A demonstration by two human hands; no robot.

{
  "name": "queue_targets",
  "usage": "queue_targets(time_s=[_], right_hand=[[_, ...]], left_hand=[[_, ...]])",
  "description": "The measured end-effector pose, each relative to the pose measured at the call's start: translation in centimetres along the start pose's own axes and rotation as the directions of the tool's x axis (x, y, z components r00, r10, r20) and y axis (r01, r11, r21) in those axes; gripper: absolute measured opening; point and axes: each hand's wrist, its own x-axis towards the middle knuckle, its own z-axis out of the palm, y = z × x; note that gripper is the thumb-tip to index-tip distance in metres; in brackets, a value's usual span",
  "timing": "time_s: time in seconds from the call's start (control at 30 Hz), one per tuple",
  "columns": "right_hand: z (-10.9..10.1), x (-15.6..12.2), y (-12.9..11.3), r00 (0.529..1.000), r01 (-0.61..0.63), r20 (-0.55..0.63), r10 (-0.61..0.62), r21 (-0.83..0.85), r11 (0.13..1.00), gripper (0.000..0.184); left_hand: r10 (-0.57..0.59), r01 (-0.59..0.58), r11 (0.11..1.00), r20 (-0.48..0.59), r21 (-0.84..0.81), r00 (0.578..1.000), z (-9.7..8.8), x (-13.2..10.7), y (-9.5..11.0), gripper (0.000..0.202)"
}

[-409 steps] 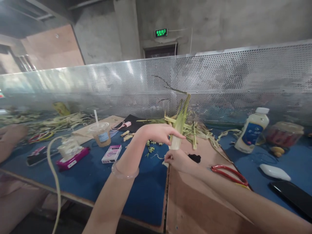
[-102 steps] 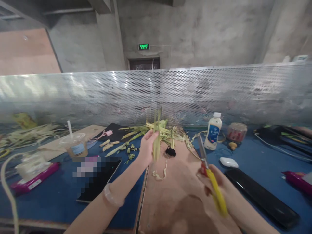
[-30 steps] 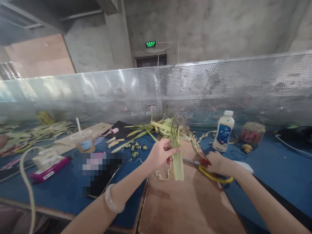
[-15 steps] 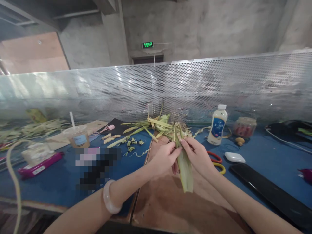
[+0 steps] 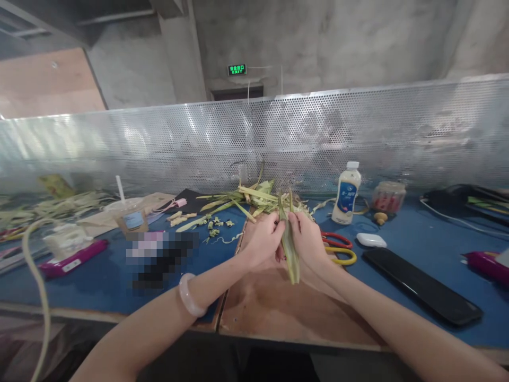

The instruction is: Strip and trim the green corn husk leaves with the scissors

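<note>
Both hands hold a folded green leaf strip [image 5: 291, 254] upright over a brown wooden board [image 5: 278, 307]. My left hand [image 5: 263, 240] pinches its upper part from the left. From the right, my right hand [image 5: 308, 239] grips the same spot, fingers pressed together. The leaf's lower end hangs down between the two palms. A pair of scissors with red and yellow handles [image 5: 338, 248] lies on the blue table just right of my right hand. A pile of green leaf strips [image 5: 254, 196] sits behind the hands.
A white bottle [image 5: 345, 193], a clear jar [image 5: 387, 196], a white case [image 5: 370, 240] and a black slab [image 5: 421, 286] lie to the right. On the left are a lidded cup with a straw [image 5: 129, 215], a pink pack [image 5: 71, 260] and a cable [image 5: 34, 276]. A perforated metal screen [image 5: 358, 132] closes the back.
My right hand laid the scissors down on the table and came over to the leaf. Both hands now grip the leaf closer together, and it has been drawn narrower.
</note>
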Motion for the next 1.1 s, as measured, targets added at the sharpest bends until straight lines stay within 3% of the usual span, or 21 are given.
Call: queue_targets(time_s=[0.13,0.37,0.57,0.7,0.9,1.0,1.1], right_hand=[[0.1,0.0,0.0,1.0,-0.028,-0.003,0.028,0.025,0.999,0.03],[0.1,-0.4,0.4,0.992,-0.036,0.127,0.016,0.16,0.986,0.031],[0.6,-0.5,0.9,0.996,-0.018,0.085,0.01,0.098,0.995,0.033],[0.6,-0.1,1.3,0.997,-0.076,0.009,0.075,0.088,0.993,0.033],[0.2,-0.1,1.0,0.993,-0.106,0.068,0.092,0.253,0.962,0.038],[0.5,-0.4,1.1,0.985,-0.109,0.148,0.085,0.167,0.98,0.035],[0.7,-0.5,1.6,0.984,-0.01,0.178,0.008,0.01,1.0,0.032]], left_hand=[[-0.02,0.02,1.0,-0.035,-0.015,0.999,0.2,-0.1,0.2,0.019],[-0.028,0.028,1.0,-0.068,-0.002,0.997,-0.1,-0.2,-0.1,0.022],[-0.036,0.042,0.996,-0.078,0.079,0.996,0.0,0.0,0.0,0.019],[-0.034,0.041,0.996,-0.095,0.074,0.995,0.0,0.1,-0.2,0.018],[-0.039,0.041,0.999,-0.161,0.007,0.986,-0.4,0.3,-0.7,0.021],[-0.069,0.065,0.998,-0.221,-0.023,0.973,-0.7,0.4,-0.4,0.019],[-0.089,0.078,0.996,-0.272,-0.053,0.958,-0.9,0.6,-0.3,0.019]])
